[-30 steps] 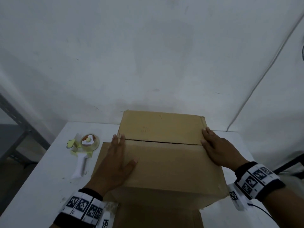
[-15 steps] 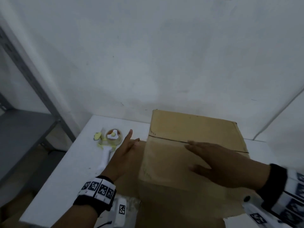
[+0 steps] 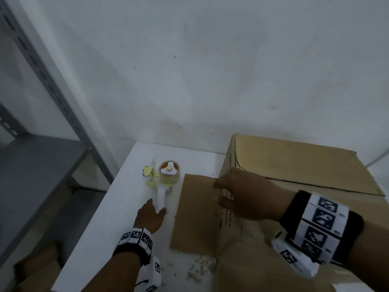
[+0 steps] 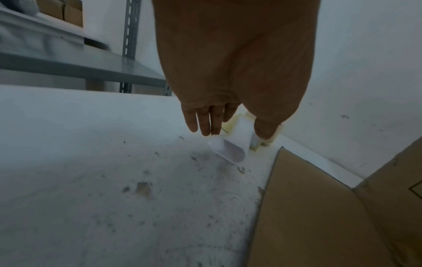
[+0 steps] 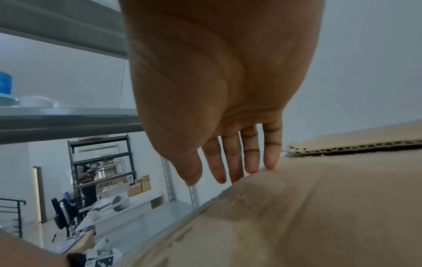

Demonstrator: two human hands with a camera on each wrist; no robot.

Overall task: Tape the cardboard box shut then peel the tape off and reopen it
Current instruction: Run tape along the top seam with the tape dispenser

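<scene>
The brown cardboard box [image 3: 294, 165] stands on the white table [image 3: 101, 239], its top flaps folded down and a seam between them. One side flap [image 3: 195, 207] lies flat on the table. My right hand [image 3: 219, 191] rests on the box top at its left edge, fingers straight [image 5: 230, 173]. A tape dispenser [image 3: 168, 175] with a clear roll and a white handle [image 4: 230, 150] lies left of the box. My left hand [image 3: 156, 207] reaches the end of the handle, fingers [image 4: 205, 124] on one side and thumb on the other, not curled round it.
A grey metal shelf rack [image 3: 31, 165] stands close to the table's left side. Cardboard boxes [image 3: 35, 268] sit on the floor below it. The wall runs right behind the table. Bits of torn cardboard [image 3: 200, 268] litter the table's front.
My left hand left the box top and went left and down to the dispenser handle. My right hand slid from the box's right edge to its left edge. The head view swung left.
</scene>
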